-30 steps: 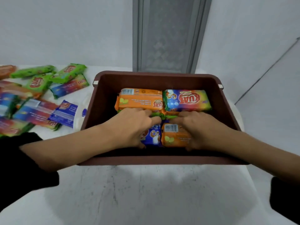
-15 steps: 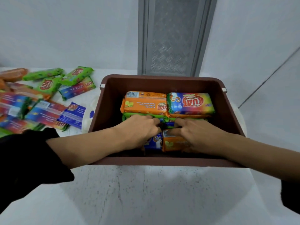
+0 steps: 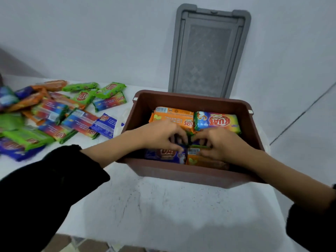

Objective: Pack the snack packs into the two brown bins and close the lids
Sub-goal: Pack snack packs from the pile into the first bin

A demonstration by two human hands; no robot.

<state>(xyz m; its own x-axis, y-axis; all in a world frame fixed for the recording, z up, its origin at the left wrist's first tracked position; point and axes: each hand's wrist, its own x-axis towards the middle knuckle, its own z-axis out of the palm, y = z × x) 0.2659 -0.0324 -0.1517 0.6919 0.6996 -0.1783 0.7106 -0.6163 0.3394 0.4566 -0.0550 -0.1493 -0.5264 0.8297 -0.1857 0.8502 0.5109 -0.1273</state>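
A brown bin (image 3: 181, 174) stands open on the white table. Inside, an orange snack pack (image 3: 172, 115) and a multicolour snack pack (image 3: 216, 121) lie along the far wall. A blue pack (image 3: 164, 154) and another orange pack (image 3: 201, 160) lie by the near wall. My left hand (image 3: 160, 136) and my right hand (image 3: 221, 142) are both inside the bin, side by side at its middle. Their fingertips are curled onto a green snack pack (image 3: 193, 138) wedged between the rows and mostly hidden under them.
The grey lid (image 3: 209, 51) leans upright against the wall behind the bin. A loose pile of snack packs (image 3: 54, 113) covers the table to the left. The table's near edge (image 3: 163, 240) and right edge drop to the floor. Only one brown bin shows.
Both hands stayed in the bin's middle, but their fingers went from lying flat on the packs to curling and pinching. The view pulled back and tilted, showing the whole lid.
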